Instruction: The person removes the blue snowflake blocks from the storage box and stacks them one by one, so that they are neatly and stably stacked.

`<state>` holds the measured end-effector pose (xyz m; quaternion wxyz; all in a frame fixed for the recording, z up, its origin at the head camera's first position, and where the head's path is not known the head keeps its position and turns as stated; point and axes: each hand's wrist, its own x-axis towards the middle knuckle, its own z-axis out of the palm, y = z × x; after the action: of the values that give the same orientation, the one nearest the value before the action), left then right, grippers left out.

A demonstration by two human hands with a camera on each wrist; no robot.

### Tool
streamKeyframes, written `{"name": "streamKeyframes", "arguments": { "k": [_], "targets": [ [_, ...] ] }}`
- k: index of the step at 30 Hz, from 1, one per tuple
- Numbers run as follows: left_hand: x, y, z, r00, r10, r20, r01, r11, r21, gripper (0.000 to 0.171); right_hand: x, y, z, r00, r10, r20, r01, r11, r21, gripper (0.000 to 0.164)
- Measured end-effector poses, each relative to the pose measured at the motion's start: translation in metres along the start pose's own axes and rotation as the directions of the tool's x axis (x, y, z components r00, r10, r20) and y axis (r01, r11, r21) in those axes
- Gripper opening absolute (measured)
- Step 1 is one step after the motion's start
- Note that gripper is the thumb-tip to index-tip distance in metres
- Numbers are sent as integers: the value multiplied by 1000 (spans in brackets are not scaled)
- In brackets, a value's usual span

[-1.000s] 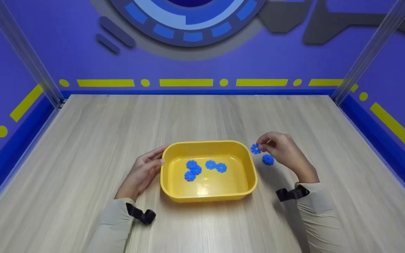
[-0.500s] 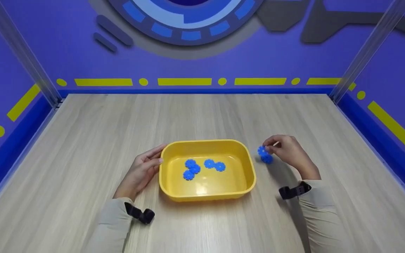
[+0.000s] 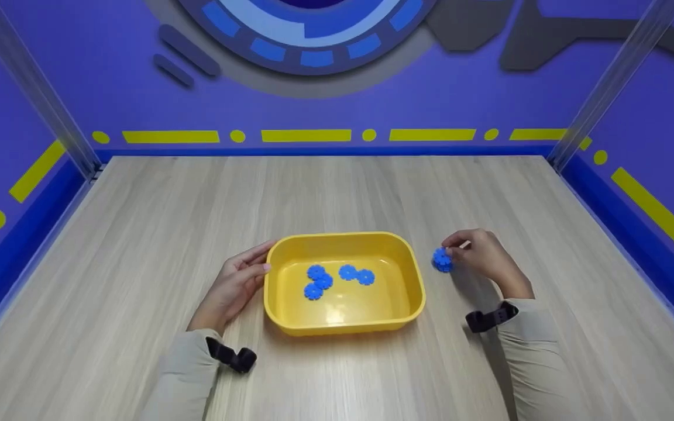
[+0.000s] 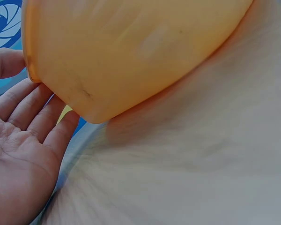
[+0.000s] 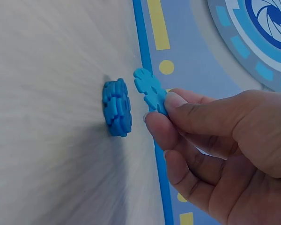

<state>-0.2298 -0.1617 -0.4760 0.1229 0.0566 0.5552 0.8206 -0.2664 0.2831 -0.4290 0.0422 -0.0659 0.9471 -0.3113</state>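
Note:
A yellow plastic tub sits on the table. My left hand pinches its left rim, thumb at the edge and fingers against the outer wall. Inside lie blue flower-shaped discs: a touching group of three and a pair. To the right of the tub, my right hand pinches one blue notched disc between thumb and fingertips. Just below it a small stack of the same discs stands on the table; the right wrist view shows a gap between them.
The wood-grain table runs back to a blue-purple wall with yellow stripes. Side walls and metal corner posts bound it left and right. A black wrist strap sits on each sleeve.
My right hand has moved right and down with the disc, from near the tub's right rim to above the stack. The left hand keeps its place on the tub.

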Motion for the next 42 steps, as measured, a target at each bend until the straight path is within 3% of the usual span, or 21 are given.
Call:
{"name": "streamKeyframes", "arguments": {
  "k": [26, 42],
  "targets": [
    [1, -1, -1, 1000, 19, 21, -19, 1000, -7, 62, -2, 3, -1, 998, 48, 41, -47, 999, -10, 16],
    [0, 0, -1, 1000, 6, 25, -6, 1000, -1, 61, -2, -9, -12, 999, 14, 52, -13, 1000, -18, 24]
  ]
}}
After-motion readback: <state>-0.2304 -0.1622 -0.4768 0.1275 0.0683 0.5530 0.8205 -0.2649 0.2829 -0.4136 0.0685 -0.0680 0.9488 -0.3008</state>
